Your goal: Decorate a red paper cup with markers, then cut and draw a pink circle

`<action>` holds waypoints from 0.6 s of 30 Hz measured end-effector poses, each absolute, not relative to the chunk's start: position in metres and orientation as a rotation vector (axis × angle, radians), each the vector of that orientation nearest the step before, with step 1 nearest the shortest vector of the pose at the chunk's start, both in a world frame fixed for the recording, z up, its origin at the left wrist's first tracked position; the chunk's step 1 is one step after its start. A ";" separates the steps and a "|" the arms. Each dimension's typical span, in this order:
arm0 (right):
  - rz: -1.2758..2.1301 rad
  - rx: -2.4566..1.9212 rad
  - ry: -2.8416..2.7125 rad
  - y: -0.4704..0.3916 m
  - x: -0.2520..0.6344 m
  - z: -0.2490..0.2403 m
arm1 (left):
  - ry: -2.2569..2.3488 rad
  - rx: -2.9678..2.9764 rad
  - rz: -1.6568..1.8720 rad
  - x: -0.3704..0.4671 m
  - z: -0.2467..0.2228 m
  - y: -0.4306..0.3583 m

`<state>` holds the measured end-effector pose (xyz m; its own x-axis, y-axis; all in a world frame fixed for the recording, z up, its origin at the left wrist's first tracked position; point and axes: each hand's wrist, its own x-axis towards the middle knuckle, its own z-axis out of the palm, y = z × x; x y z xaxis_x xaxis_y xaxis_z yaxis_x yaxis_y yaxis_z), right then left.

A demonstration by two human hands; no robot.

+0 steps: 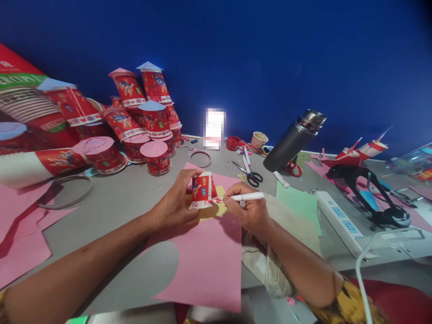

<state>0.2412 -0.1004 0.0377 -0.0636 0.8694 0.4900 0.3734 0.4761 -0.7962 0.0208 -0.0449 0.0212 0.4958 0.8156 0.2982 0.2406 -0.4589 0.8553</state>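
Observation:
A red paper cup point(201, 189) with a white printed band is held on its side by my left hand point(175, 198), fingers over its top and thumb below. My right hand point(248, 209) grips a white marker point(249, 196), its tip at or very near the cup's band on the right. Beneath both hands lies pink paper point(212, 256) with a rounded piece cut out of its left edge. A yellow paper piece point(221, 208) shows behind and below the cup.
Stacked red cups with paper tops point(155, 121) stand at the back left. Black-handled scissors point(254, 178), a dark flask point(293, 141) and a white power strip point(339, 220) are to the right. Green paper point(303, 202) and a beige cloth point(273, 270) lie beside my right arm.

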 end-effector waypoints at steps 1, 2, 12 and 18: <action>0.586 -1.092 -1.645 -0.100 0.242 0.038 | 0.877 1.960 0.928 0.021 0.021 -0.045; 0.591 -1.099 -1.636 -0.100 0.242 0.038 | 0.881 1.958 0.926 0.021 0.022 -0.045; 0.601 -1.106 -1.641 -0.100 0.241 0.033 | 0.857 1.924 0.924 0.023 0.024 -0.047; 0.584 -1.116 -1.630 -0.100 0.242 0.035 | 0.853 1.946 0.925 0.022 0.024 -0.047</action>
